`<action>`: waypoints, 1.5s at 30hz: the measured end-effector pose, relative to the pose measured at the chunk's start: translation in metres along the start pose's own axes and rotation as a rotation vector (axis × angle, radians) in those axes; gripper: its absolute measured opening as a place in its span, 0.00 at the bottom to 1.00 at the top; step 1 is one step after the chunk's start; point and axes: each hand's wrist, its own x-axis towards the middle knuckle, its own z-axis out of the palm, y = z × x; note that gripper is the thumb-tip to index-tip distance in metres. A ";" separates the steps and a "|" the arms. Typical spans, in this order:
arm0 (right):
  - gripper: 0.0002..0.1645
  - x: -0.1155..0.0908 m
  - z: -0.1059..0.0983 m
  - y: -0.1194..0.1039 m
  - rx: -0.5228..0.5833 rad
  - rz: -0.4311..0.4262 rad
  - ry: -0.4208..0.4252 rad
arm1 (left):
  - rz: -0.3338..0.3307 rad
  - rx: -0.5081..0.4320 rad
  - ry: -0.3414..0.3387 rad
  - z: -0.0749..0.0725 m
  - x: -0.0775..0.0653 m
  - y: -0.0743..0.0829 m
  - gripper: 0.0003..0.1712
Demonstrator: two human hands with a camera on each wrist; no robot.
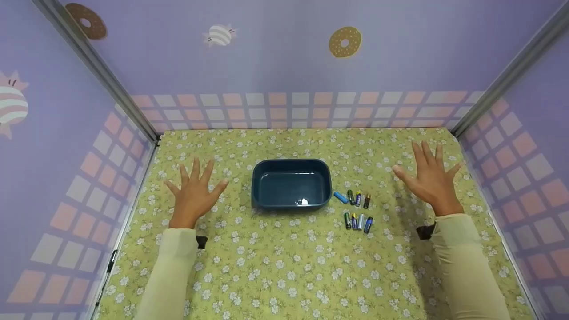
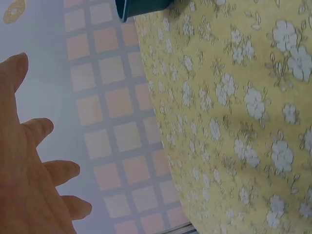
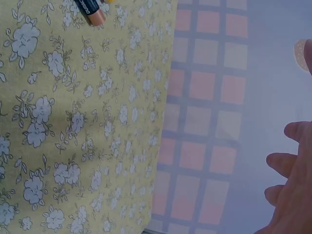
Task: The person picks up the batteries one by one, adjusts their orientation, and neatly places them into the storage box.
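My left hand (image 1: 194,198) hovers over the table's left side with fingers spread, holding nothing. On the right, my right hand (image 1: 431,183) is likewise spread and touches no object. Between them stands a dark teal rectangular basin (image 1: 291,208), with nothing inside. Several batteries lie to its right in two rough rows. The upper row includes a light blue battery (image 1: 341,197) at an angle by the basin and a brown one (image 1: 366,201). In the lower row are a green battery (image 1: 347,221), a silver one (image 1: 361,222) and a dark blue one (image 1: 368,225).
A yellow floral cloth (image 1: 284,275) covers the table. Purple walls with a pink and white check band (image 1: 284,106) enclose the back and both sides. Metal posts (image 1: 484,75) stand at the rear corners.
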 end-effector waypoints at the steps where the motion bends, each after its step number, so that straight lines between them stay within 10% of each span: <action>1: 0.57 -0.001 0.001 0.000 0.015 -0.002 -0.002 | 0.004 -0.013 -0.003 0.002 0.000 0.002 0.50; 24: 0.50 -0.036 0.041 0.000 0.220 -0.047 -0.102 | 0.029 -0.434 -0.203 0.066 -0.008 0.044 0.41; 45: 0.51 -0.059 0.092 0.004 0.215 -0.055 -0.198 | 0.017 -0.371 -0.252 0.098 -0.013 0.043 0.43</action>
